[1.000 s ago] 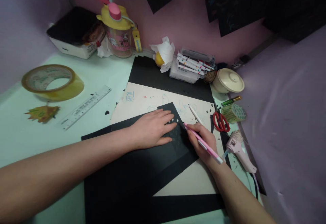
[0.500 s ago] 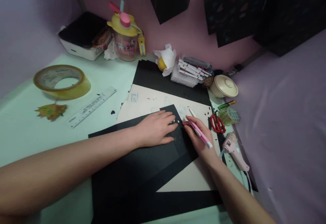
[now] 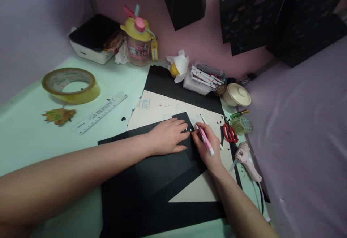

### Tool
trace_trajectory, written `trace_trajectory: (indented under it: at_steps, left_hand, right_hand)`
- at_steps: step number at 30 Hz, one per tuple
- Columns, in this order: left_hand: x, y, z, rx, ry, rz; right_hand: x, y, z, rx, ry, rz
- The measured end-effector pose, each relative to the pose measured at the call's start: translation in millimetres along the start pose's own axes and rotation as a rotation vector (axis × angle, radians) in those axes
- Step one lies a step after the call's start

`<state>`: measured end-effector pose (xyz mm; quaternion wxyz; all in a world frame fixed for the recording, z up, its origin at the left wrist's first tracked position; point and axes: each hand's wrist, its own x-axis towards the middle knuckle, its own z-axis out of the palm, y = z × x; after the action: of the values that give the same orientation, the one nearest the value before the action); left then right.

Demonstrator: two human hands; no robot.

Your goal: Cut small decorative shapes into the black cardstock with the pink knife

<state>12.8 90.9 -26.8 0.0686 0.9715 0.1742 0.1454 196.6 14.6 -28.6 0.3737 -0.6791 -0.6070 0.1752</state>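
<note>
My left hand [image 3: 172,136] lies flat, fingers spread, pressing on black card [image 3: 141,180]. In my right hand [image 3: 207,147] is a slim pink pen-style craft knife [image 3: 206,142], pinched between thumb and fingers. Its tip is hidden by the fingers at the card's right edge. Small white triangular cut-outs show in the card between my two hands. A white pen [image 3: 204,120] lies under my right hand, partly covered. Beneath the card is a pale board [image 3: 195,189] with faint blue drawings.
Red-handled scissors [image 3: 230,133], a roll of tape [image 3: 242,124] and a pink glue gun [image 3: 248,162] lie at the right. A clear ruler [image 3: 101,112], a leaf [image 3: 59,116] and a wide tape roll [image 3: 93,92] are at the left. Behind stand a cup [image 3: 138,48] and a marker box [image 3: 197,86].
My right hand has moved slightly left and turned the craft knife more upright, its tip end staying by the card's edge. My left hand stays on the card. The view has shifted slightly.
</note>
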Motion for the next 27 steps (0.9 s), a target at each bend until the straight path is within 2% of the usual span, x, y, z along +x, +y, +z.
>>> trace_trajectory:
  at_steps: [4,8,11,13,19,24,27]
  left_hand:
    - [0,0,-0.3,-0.011,0.002,0.0]
    - [0,-1,-0.3,0.01,-0.014,0.007]
    - [-1,-1,0.6,0.005,-0.022,0.005]
    - [-1,-2,1.1,-0.004,-0.022,-0.001]
    - [0,1,-0.4,0.012,-0.086,-0.03]
    - [0,-1,-3.1,0.026,-0.219,-0.073]
    - [-1,-10,-5.9,-0.013,-0.246,-0.037]
  right_hand:
    - [0,3,-2,-0.043,0.083,0.01]
    - [3,6,-14,-0.121,0.269,0.039]
    - [7,11,-24,-0.142,0.395,-0.002]
    - [10,16,-28,-0.13,0.419,-0.024]
    - [7,20,-28,0.01,0.364,-0.016]
    - [3,12,-31,0.192,0.158,0.036]
    - [3,11,-31,0.327,0.049,0.088]
